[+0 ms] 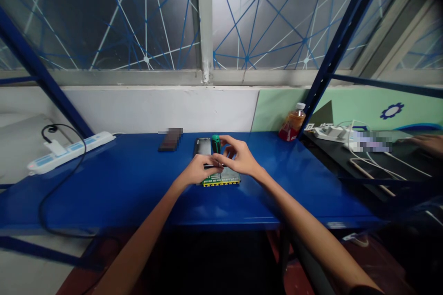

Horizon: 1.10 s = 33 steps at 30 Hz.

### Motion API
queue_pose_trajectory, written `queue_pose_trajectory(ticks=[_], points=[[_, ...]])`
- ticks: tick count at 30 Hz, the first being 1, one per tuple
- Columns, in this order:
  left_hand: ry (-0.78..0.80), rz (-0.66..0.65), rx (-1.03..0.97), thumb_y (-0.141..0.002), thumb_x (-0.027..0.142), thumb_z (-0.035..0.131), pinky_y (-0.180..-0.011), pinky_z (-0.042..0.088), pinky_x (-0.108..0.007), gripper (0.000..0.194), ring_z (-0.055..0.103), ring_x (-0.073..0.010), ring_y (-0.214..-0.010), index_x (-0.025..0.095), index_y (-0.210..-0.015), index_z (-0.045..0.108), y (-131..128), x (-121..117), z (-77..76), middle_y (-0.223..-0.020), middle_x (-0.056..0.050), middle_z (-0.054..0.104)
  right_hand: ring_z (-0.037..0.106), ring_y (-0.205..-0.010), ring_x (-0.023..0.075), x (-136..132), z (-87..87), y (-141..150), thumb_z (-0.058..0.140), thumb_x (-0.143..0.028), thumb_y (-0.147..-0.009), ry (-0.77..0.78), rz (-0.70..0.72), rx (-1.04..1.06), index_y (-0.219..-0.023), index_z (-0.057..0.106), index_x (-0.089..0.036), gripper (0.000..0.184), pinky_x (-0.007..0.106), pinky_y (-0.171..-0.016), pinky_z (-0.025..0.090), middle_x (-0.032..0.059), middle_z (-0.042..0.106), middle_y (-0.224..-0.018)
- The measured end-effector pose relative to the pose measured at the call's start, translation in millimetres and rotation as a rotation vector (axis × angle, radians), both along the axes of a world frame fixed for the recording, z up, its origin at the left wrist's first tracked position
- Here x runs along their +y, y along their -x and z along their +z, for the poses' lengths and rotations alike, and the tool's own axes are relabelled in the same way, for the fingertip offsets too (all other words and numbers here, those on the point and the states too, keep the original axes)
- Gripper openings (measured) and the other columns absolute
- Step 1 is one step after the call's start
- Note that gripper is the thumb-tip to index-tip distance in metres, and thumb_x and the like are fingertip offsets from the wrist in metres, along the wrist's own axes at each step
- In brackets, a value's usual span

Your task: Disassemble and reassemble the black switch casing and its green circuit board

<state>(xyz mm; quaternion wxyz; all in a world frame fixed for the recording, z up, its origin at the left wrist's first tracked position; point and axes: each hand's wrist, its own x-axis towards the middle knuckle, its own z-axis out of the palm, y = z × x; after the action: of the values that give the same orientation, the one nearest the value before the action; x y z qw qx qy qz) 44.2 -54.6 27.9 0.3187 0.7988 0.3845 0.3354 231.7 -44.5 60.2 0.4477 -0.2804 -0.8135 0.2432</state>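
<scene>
Both my hands meet over a green circuit board (221, 179) lying flat on the blue table (121, 179). My left hand (198, 169) is closed in a pinch on a thin dark tool (213, 166), whose tip lies over the board. My right hand (238, 156) hovers just right of it, fingers curled and pinching at the same tool. Behind the hands lies a grey metal plate (202, 146) and a screwdriver with a green handle (216, 143).
A dark phone-like slab (170, 140) lies at the table's back. A white power strip (69, 151) with a black cable sits far left. A bottle of orange drink (293, 123) stands back right. Another person's hand (428, 142) rests on the neighbouring dark bench beside white chargers (332, 132).
</scene>
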Motion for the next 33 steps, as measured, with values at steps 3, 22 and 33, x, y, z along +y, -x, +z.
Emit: queue_pose_trajectory(ticks=[3, 22, 33], points=[[-0.002, -0.034, 0.006, -0.080, 0.025, 0.067, -0.082, 0.050, -0.030, 0.013, 0.068, -0.0200, -0.086, 0.016, -0.083, 0.076, 0, 0, 1.4, -0.089, -0.006, 0.076, 0.060, -0.053, 0.0082, 0, 0.5, 0, 0.063, -0.032, -0.080, 0.052, 0.037, 0.018, -0.122, 0.050, -0.020, 0.045, 0.022, -0.045, 0.043, 0.0046, 0.062, -0.099], [-0.077, -0.009, -0.043, -0.078, 0.028, 0.071, -0.090, 0.048, -0.034, 0.014, 0.066, -0.0222, -0.094, 0.016, -0.082, 0.076, 0, 1, -1.7, -0.091, -0.008, 0.074, 0.059, -0.051, 0.0081, 3, -3.3, 0, 0.065, -0.033, -0.080, 0.032, 0.012, 0.044, -0.119, 0.049, -0.022, 0.044, 0.023, -0.046, 0.046, 0.0015, 0.061, -0.093], [-0.033, -0.050, 0.021, -0.083, 0.024, 0.065, -0.090, 0.048, -0.034, 0.013, 0.066, -0.0213, -0.095, 0.018, -0.085, 0.076, -1, -1, 4.3, -0.092, -0.006, 0.075, 0.061, -0.051, 0.0086, 1, 1.0, -2, 0.061, -0.031, -0.085, 0.113, 0.100, 0.019, -0.124, 0.046, -0.022, 0.043, 0.023, -0.046, 0.046, 0.0048, 0.062, -0.101]])
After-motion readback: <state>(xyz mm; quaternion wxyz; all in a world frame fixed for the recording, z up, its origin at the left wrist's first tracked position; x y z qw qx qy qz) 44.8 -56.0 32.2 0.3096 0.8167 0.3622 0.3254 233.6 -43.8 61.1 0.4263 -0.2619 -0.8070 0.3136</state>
